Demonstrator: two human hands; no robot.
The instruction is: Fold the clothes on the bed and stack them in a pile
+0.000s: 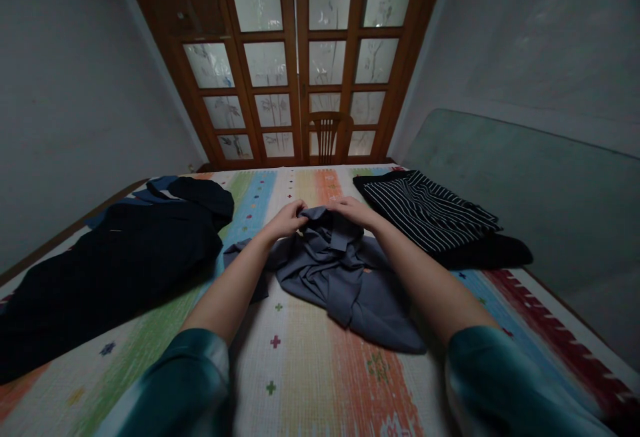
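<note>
A crumpled grey garment (345, 280) lies in the middle of the bed; its exact kind cannot be made out. My left hand (289, 219) pinches its raised far edge, fingers closed on the cloth. On the same edge, a little to the right, my right hand (353, 210) grips the fabric, its fingertips partly hidden behind the cloth. Between the hands the edge is lifted and bunched, while the rest spreads loosely toward me. One end of the garment sticks out to the left beneath my left forearm.
Dark clothes (125, 250) are heaped on the left. Folded striped black clothing (435, 214) lies at the right, on a black piece. All rest on a colourful striped bedspread (300, 370). A pale green headboard-like panel (525, 184) leans at right. Beyond stand a wooden chair (327, 134) and glazed doors (295, 57).
</note>
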